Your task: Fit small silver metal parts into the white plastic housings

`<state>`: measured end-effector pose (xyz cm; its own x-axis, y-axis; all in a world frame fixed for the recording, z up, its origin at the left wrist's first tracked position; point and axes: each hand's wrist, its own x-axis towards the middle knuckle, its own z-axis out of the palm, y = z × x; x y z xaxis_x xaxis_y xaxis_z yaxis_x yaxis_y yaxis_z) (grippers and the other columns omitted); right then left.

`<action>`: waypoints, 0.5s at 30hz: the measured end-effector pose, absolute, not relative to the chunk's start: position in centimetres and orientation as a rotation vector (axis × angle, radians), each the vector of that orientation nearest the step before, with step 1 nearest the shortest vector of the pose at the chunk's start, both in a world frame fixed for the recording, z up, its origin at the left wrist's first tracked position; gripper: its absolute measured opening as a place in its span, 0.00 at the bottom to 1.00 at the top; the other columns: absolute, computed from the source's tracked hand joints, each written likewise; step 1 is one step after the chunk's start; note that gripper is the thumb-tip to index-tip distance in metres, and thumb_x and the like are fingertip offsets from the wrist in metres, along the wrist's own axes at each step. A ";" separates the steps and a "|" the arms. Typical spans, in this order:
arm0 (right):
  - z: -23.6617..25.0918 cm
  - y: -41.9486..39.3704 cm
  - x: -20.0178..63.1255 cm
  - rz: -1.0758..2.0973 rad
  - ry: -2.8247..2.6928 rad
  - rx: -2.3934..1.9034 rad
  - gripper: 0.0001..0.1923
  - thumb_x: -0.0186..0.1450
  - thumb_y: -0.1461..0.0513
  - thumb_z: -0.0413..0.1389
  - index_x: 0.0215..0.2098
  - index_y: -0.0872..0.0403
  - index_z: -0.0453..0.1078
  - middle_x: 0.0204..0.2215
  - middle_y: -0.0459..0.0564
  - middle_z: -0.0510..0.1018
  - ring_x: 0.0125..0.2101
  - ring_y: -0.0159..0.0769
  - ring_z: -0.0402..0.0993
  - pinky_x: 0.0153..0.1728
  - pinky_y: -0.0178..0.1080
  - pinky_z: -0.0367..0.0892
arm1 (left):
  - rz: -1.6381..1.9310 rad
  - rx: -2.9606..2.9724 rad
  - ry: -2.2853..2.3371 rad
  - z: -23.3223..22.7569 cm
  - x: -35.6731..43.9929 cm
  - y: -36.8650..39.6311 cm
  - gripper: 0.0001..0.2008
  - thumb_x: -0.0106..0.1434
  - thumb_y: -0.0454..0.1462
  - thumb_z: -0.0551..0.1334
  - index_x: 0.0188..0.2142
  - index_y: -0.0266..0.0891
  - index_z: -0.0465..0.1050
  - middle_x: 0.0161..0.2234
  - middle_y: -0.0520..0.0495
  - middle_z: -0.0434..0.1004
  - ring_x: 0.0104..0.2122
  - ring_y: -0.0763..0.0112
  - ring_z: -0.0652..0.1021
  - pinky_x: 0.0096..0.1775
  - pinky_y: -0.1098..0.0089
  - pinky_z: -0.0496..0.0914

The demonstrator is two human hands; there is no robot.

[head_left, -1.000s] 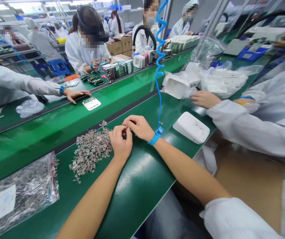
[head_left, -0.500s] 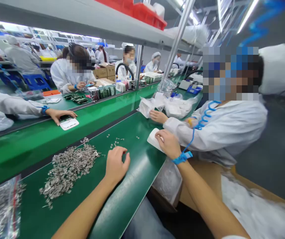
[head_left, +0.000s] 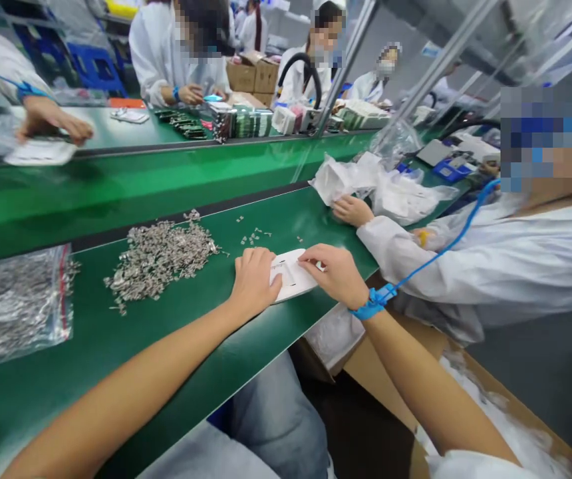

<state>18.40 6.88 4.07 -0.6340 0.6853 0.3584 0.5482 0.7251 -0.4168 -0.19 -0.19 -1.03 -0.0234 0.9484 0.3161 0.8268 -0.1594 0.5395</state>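
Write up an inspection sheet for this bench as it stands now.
Surface: green bench mat, with a green belt behind it.
Job's things: white plastic cover lying flat near the front edge.
Clutter: heap of small metal parts, a few strays, bag of the same parts.
Grippers: left hand and right hand both rest on the cover.
Cables: blue coiled cord from the blue wrist strap.
Surroundings: a neighbour's hand on white wrapping; other workers opposite.

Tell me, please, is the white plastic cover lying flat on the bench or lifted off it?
Flat. The white plastic cover rests on the green bench, with the left hand and right hand on it.
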 end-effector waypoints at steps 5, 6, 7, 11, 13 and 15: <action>4.2 7.2 16.4 0.217 -2.637 -0.755 0.05 0.66 0.66 0.58 0.33 0.55 0.76 0.36 0.52 0.80 0.38 0.41 0.73 0.42 0.43 0.68 | 1.097 1.795 1.876 -1.2 -0.7 0.4 0.08 0.63 0.32 0.59 0.41 0.39 0.72 0.45 0.46 0.75 0.48 0.61 0.70 0.49 0.59 0.63; 4.1 7.3 16.0 0.189 -2.679 -0.718 0.06 0.66 0.66 0.57 0.33 0.55 0.76 0.37 0.53 0.79 0.39 0.42 0.72 0.43 0.44 0.68 | 1.115 1.762 1.892 -1.2 -0.8 0.5 0.07 0.63 0.32 0.59 0.40 0.39 0.73 0.44 0.46 0.75 0.48 0.61 0.69 0.49 0.59 0.63; 4.0 7.5 15.5 0.171 -2.715 -0.687 0.06 0.66 0.66 0.57 0.32 0.55 0.75 0.38 0.53 0.78 0.39 0.42 0.71 0.43 0.44 0.68 | 1.124 1.744 1.905 -1.3 -0.9 0.6 0.06 0.63 0.32 0.60 0.39 0.39 0.74 0.44 0.46 0.75 0.48 0.60 0.69 0.49 0.59 0.63; 3.4 8.3 14.5 0.193 -2.778 -0.633 0.06 0.67 0.65 0.56 0.32 0.56 0.74 0.38 0.54 0.76 0.40 0.43 0.71 0.44 0.45 0.68 | 1.131 1.726 1.903 -1.4 -1.0 0.6 0.05 0.64 0.34 0.61 0.37 0.40 0.78 0.43 0.46 0.75 0.48 0.59 0.67 0.50 0.58 0.63; 3.3 8.6 14.4 0.237 -2.794 -0.621 0.07 0.67 0.65 0.56 0.32 0.56 0.74 0.37 0.54 0.75 0.40 0.42 0.71 0.44 0.45 0.68 | 1.138 1.718 1.900 -1.5 -1.0 0.6 0.05 0.65 0.34 0.62 0.37 0.40 0.78 0.42 0.46 0.75 0.48 0.60 0.67 0.50 0.58 0.63; 3.3 8.7 14.4 0.279 -2.820 -0.597 0.07 0.67 0.65 0.55 0.32 0.55 0.74 0.38 0.54 0.75 0.40 0.42 0.71 0.44 0.44 0.68 | 1.148 1.710 1.905 -1.5 -1.0 0.6 0.05 0.65 0.34 0.62 0.36 0.40 0.78 0.41 0.47 0.75 0.48 0.60 0.67 0.49 0.59 0.63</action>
<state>14.40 8.67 3.32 -0.8862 0.4191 0.1975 0.3722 0.8979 -0.2353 -0.98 0.63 -1.48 -0.2223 0.9394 0.2610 0.6697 -0.0475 0.7412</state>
